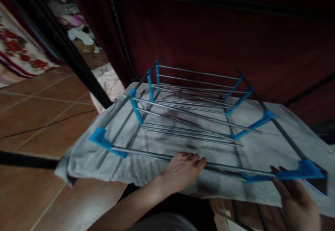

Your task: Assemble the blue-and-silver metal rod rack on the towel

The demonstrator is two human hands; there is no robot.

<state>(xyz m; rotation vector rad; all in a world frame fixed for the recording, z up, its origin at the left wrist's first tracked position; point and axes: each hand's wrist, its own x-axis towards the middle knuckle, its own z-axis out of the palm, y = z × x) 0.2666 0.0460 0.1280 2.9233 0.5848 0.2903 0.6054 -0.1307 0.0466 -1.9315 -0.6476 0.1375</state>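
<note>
A partly assembled rack of grey metal rods with blue plastic brackets, like a shoe rack, lies on a grey cloth (pixel 83 161) in front of me. My left hand (pixel 180 170) is closed over the front rods near their middle. From below, my right hand (pixel 297 197) grips the front right corner, its fingertips showing above the rod beside a blue bracket (pixel 298 172). Part of that hand is hidden behind the bracket. The front left blue bracket (pixel 101 138) stands free of both hands. Several rods slant between the sides, some with their right ends apart from the brackets.
A dark red curtain (pixel 199 42) hangs behind the rack. Black frame posts (pixel 65 49) rise at the left. Brown floor tiles (pixel 31 119) carry a thin cable, and a striped cloth (pixel 108 84) lies by the post. Floral fabric (pixel 18 49) hangs at the far left.
</note>
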